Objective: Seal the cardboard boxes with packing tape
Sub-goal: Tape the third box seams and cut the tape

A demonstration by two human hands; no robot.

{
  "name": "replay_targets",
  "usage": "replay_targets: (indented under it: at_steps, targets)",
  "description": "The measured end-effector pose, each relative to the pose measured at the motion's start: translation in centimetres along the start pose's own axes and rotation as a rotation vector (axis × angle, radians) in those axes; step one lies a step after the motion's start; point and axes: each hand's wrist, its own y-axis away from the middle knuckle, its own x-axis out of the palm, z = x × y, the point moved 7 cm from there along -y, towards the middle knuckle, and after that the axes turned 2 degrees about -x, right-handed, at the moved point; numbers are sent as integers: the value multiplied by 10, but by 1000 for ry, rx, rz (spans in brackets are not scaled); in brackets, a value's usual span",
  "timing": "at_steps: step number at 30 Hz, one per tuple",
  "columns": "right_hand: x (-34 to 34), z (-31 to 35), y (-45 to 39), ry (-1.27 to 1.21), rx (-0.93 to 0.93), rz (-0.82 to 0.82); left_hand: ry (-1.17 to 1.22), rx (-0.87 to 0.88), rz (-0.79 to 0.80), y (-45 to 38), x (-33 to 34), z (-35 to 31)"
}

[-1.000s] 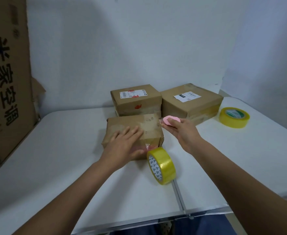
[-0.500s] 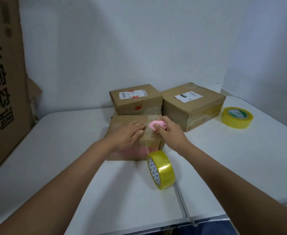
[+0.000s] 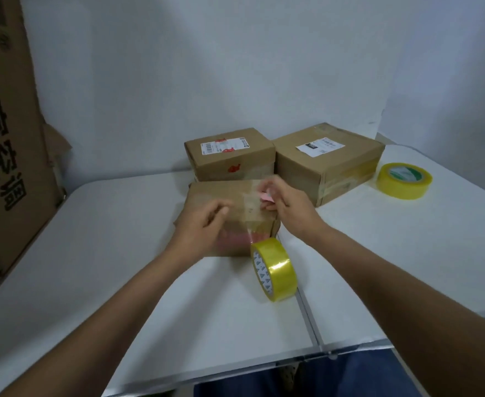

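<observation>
Three boxes: I count three cardboard boxes on the white table (image 3: 121, 253); the near box (image 3: 224, 193) lies under both hands; the middle box (image 3: 230, 156) sits just behind it; the large box (image 3: 327, 161) sits at the back right, touching the middle one
Near box: I see clear tape shining across its top right part and running down its front face; a pink patch shows on that front face
Left hand: my left hand (image 3: 204, 224) is over the near box's top, blurred; fingers loosely curled, holding nothing that I can see; whether it touches the cardboard I cannot tell
Right hand: my right hand (image 3: 290, 207) is at the box's right top edge; fingers curled round a small pink cutter (image 3: 266, 196), of which only a bit peeks out
Near roll: the yellow tape roll (image 3: 274, 269) stands on edge on the table, just in front of the box's front right corner; a clear strip seems to rise from it to the box
Far roll: a second tape roll (image 3: 403, 180) lies flat at the right, near the large box, apart from it
Left side: a tall cardboard sheet (image 3: 9, 138) with black characters leans upright beside the table
</observation>
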Motion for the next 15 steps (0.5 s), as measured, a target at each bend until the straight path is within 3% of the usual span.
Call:
replay_targets:
  at_steps: [5,8,15]
  targets:
    - [15,6,7,330,-242,96,342,-446,296,63,36,23]
    - [17,4,9,352,-278,105,570,-558,509,70,71,6]
    - [17,5,10,435,-309,141,885,-644,382,56,107,3]
